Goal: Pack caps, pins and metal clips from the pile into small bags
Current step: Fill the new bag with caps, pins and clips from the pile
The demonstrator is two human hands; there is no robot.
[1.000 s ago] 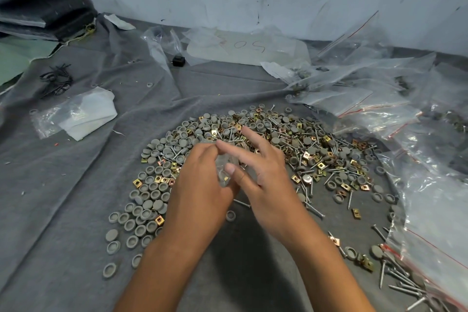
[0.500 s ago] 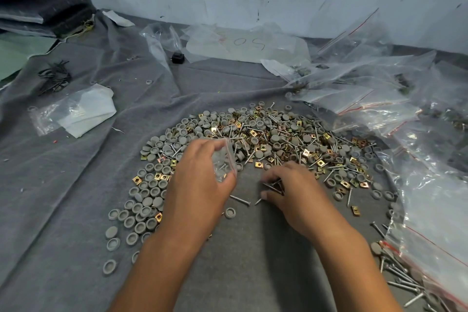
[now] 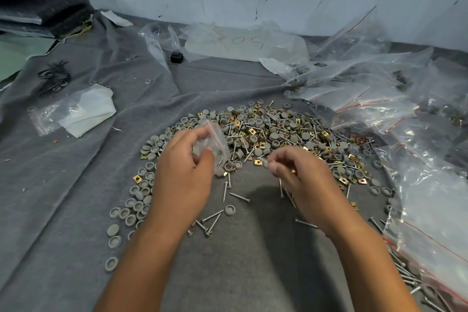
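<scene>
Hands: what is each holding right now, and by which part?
Left hand grips the small bag by its lower half. Right hand holds pins by their upper ends.

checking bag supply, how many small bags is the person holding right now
1: a small clear bag with a red strip, held in the left hand. The right hand holds pins, no bag.

The left hand (image 3: 182, 175) pinches a small clear bag (image 3: 215, 144) with a red strip, tilted, just ahead of its fingers. The right hand (image 3: 301, 180) grips several pins (image 3: 281, 189) that hang down beneath it, fingers curled. The pile (image 3: 273, 132) of grey caps, brass clips and pins curves beyond both hands on grey cloth (image 3: 76, 197), and loose pins (image 3: 210, 223) lie between the wrists.
</scene>
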